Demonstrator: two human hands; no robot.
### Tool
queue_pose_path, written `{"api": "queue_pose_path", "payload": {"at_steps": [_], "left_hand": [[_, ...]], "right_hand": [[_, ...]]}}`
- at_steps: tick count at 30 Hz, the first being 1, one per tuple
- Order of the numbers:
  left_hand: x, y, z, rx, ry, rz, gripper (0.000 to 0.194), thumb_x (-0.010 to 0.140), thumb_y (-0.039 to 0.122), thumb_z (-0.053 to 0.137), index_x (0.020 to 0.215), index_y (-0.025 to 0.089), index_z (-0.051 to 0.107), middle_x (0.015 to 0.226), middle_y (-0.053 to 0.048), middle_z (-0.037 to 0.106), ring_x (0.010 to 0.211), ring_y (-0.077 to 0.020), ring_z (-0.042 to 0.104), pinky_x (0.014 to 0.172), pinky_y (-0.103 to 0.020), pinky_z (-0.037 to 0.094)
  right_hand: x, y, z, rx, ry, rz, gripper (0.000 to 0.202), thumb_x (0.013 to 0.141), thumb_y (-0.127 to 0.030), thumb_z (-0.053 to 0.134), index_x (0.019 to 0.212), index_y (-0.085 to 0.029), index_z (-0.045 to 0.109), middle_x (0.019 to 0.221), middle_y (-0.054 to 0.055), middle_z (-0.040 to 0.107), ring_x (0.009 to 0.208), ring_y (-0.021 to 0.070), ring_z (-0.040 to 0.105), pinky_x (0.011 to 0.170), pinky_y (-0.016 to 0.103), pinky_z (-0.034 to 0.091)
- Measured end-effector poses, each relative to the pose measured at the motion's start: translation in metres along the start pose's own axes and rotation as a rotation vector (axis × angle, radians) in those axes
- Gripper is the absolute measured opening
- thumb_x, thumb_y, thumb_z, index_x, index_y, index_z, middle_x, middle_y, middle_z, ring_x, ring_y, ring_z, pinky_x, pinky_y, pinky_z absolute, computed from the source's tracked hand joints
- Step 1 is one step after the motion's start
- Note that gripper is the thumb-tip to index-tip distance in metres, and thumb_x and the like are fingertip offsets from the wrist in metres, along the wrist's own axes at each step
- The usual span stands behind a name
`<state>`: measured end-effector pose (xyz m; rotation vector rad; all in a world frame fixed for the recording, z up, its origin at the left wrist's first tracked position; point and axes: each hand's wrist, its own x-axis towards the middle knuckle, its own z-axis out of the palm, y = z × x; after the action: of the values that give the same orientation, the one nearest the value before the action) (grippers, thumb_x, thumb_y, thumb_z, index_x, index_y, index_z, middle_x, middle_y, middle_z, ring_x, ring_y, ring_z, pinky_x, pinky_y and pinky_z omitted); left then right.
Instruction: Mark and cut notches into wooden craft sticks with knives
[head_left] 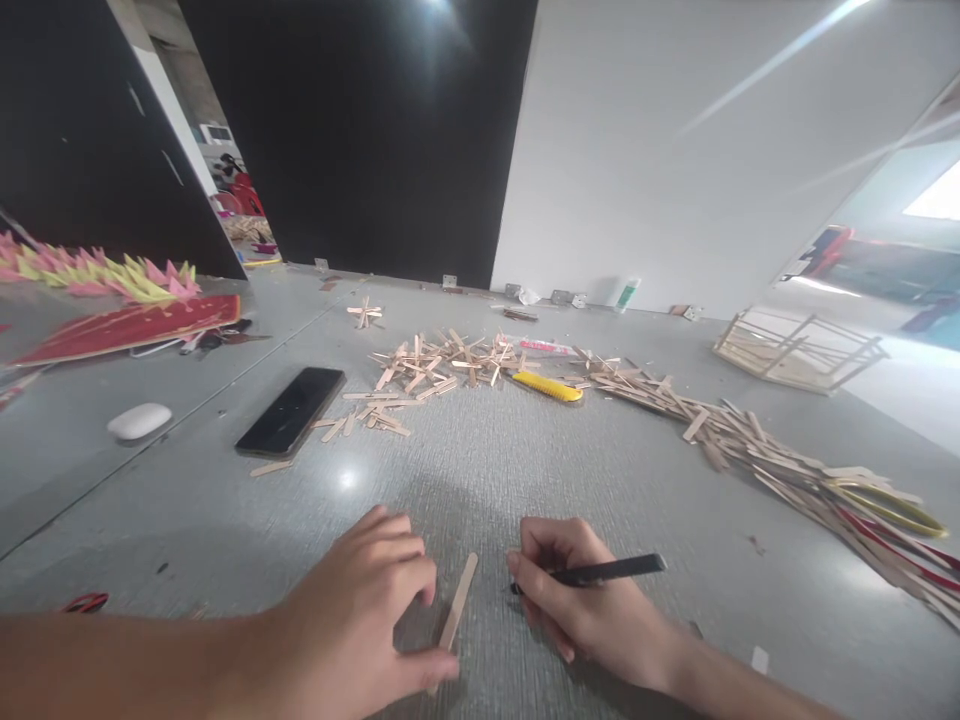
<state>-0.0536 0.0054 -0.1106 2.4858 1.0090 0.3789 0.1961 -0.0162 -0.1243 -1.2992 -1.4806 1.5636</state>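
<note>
Grey tabletop [480,470] spans the foreground. Left hand [360,600]: thumb and fingers apart. Right hand [574,595]: thumb and fingers clamped on black pen [616,569]. Wooden stick [458,605]: slanted between the hands, lower end partly behind left thumb; contact unclear.

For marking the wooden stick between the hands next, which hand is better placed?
Probably the right hand: it holds the black pen close to the stick. The left hand, thumb at the stick's lower end, seems better for steadying.
</note>
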Motion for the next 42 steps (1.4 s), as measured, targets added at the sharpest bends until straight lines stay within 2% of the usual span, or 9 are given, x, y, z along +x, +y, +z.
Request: {"api": "queue_pose_path", "payload": {"at_steps": [1,4,6,10,14,17,31,37,42], "left_hand": [[-0.001,0.001,0.003,-0.007,-0.012,0.012,0.035,0.065,0.029,0.095,0.071,0.018,0.063,0.073,0.0,0.064,0.078,-0.0241,0.06,0.079,-0.041,0.046],[-0.003,0.001,0.011,-0.053,0.037,0.136,0.017,0.077,0.009,0.077,0.074,0.02,0.064,0.074,0.003,0.065,0.076,-0.0184,0.059,0.082,-0.036,0.044],[-0.002,0.0,0.015,-0.065,0.092,0.195,0.018,0.084,0.004,0.067,0.075,0.02,0.066,0.077,0.002,0.066,0.076,-0.017,0.058,0.08,-0.034,0.043],[0.003,-0.005,0.019,-0.123,0.106,0.243,0.02,0.094,0.006,0.063,0.083,0.021,0.07,0.083,0.0,0.065,0.079,-0.0175,0.057,0.079,-0.032,0.042],[0.003,-0.008,0.023,-0.13,0.082,0.224,0.017,0.094,0.005,0.066,0.087,0.019,0.07,0.085,0.0,0.064,0.082,-0.0183,0.056,0.081,-0.033,0.04],[0.002,-0.008,0.024,-0.126,0.066,0.214,0.015,0.095,0.006,0.066,0.088,0.018,0.069,0.087,-0.001,0.064,0.084,-0.019,0.056,0.083,-0.034,0.04],[0.002,-0.008,0.022,-0.148,0.079,0.232,0.013,0.097,0.008,0.067,0.09,0.018,0.069,0.086,0.0,0.063,0.083,-0.0179,0.055,0.083,-0.033,0.038],[0.001,-0.011,0.024,-0.141,0.103,0.242,0.014,0.098,0.01,0.067,0.088,0.019,0.066,0.086,0.002,0.062,0.083,-0.0168,0.053,0.084,-0.033,0.037],[0.002,-0.008,0.018,-0.128,0.03,0.193,0.016,0.097,0.009,0.064,0.086,0.019,0.06,0.088,0.002,0.061,0.085,-0.0175,0.054,0.085,-0.034,0.037]], "right_hand": [[0.0,0.0,0.0,-0.004,-0.002,-0.002,0.047,0.093,-0.047,0.072,0.068,-0.023,0.04,0.054,-0.006,0.057,0.035,0.0037,0.042,0.036,0.016,0.027],[-0.001,0.0,0.001,-0.03,0.001,-0.017,0.046,0.096,-0.049,0.068,0.069,-0.023,0.039,0.053,-0.007,0.056,0.035,0.004,0.042,0.037,0.017,0.027],[-0.003,-0.001,0.001,-0.059,0.009,-0.031,0.046,0.097,-0.05,0.064,0.069,-0.024,0.039,0.052,-0.006,0.056,0.036,0.0044,0.042,0.038,0.018,0.027],[-0.008,-0.005,0.004,-0.163,0.012,-0.06,0.045,0.097,-0.05,0.062,0.068,-0.024,0.04,0.052,-0.005,0.056,0.035,0.0059,0.043,0.038,0.02,0.03],[-0.01,-0.007,0.011,-0.314,0.022,-0.08,0.042,0.1,-0.045,0.056,0.066,-0.024,0.044,0.042,-0.007,0.046,0.036,0.0084,0.047,0.044,0.022,0.035],[-0.009,-0.007,0.016,-0.356,0.009,-0.086,0.041,0.1,-0.046,0.051,0.066,-0.025,0.041,0.044,-0.006,0.045,0.036,0.0099,0.05,0.041,0.022,0.032],[-0.008,0.0,0.022,-0.319,-0.061,-0.092,0.039,0.1,-0.045,0.049,0.068,-0.025,0.038,0.054,-0.005,0.05,0.036,0.0095,0.056,0.038,0.02,0.032],[-0.01,0.001,0.024,-0.304,-0.021,-0.053,0.038,0.099,-0.042,0.053,0.069,-0.025,0.038,0.046,-0.008,0.047,0.034,0.0088,0.051,0.04,0.021,0.034],[-0.011,-0.004,0.023,-0.295,-0.021,-0.01,0.042,0.102,-0.048,0.05,0.068,-0.025,0.041,0.047,-0.005,0.051,0.036,0.0093,0.053,0.041,0.021,0.039]]}}
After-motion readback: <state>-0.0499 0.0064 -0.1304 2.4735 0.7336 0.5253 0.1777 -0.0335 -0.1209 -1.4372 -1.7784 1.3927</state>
